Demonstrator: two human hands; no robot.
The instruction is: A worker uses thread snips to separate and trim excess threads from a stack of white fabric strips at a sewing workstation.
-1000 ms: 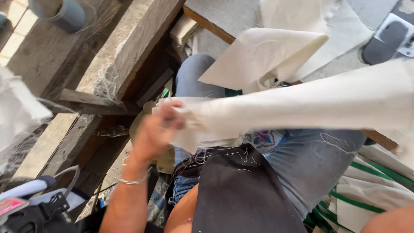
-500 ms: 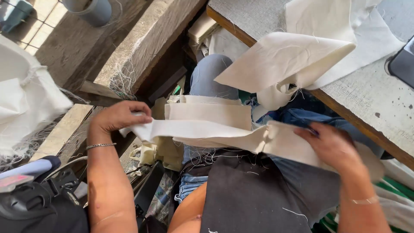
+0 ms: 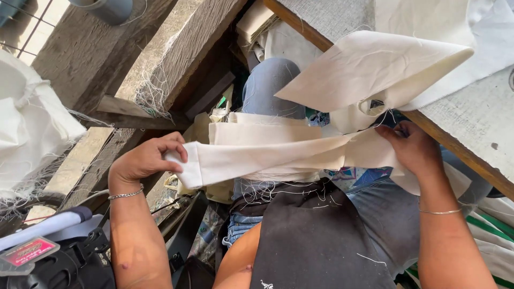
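- Left hand (image 3: 145,160): closed in a pinch on the folded end of the cream fabric strip (image 3: 267,156), thumb on top, fingers curled beneath.
- Right hand (image 3: 412,150): closed on the opposite end of the same strip, just under the wooden table edge (image 3: 428,126); the fingertips are partly hidden by cloth.
- Position of the strip: stretched roughly level between the two hands, above the person's lap and the jeans (image 3: 267,85), with a stack of folded cream pieces (image 3: 257,131) just behind it.
- Handling, judged from the drape: light, soft woven cloth — no stiffness of its own, so it sags wherever it is unsupported. Not fragile, not slippery; raw edges shed loose threads.
- Where to hold: at the two ends, on the doubled fold, since a mid-span grip would likely let both ends drop.
- Nearby: a larger cream fabric piece (image 3: 375,69) hangs over the table edge, close above the strip — apart or touching cannot be told.
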